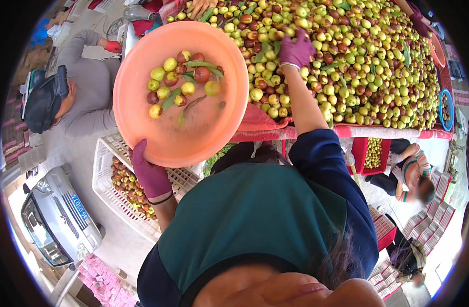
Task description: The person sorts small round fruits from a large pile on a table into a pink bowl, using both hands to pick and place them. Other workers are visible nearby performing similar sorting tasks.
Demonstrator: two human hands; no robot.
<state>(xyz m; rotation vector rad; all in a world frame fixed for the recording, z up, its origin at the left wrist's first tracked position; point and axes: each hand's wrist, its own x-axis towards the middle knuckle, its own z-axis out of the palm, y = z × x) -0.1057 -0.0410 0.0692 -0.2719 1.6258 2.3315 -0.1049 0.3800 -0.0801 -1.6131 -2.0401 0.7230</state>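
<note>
My left hand (151, 174), in a purple glove, grips the near rim of an orange plastic basin (196, 142). Inside the basin lie several green and red-brown jujubes (188, 88), some leaves (171, 98) and a dry, twig-like scrap. My right hand (297, 50), also gloved in purple, reaches into a big heap of jujubes (372, 65) on a table with a red cloth edge (353, 129). Its fingers are spread over the fruit; whether one is pinched beneath them is hidden. A few loose leaves (262, 51) lie among the heap near this hand.
A white plastic crate (104, 184) with jujubes stands below the basin. A person in grey (84, 76) is at the left. Other people's hands reach in at the top. A blue basin (445, 109) stands at the table's right end. A red crate (359, 153) and a seated person (415, 172) are below.
</note>
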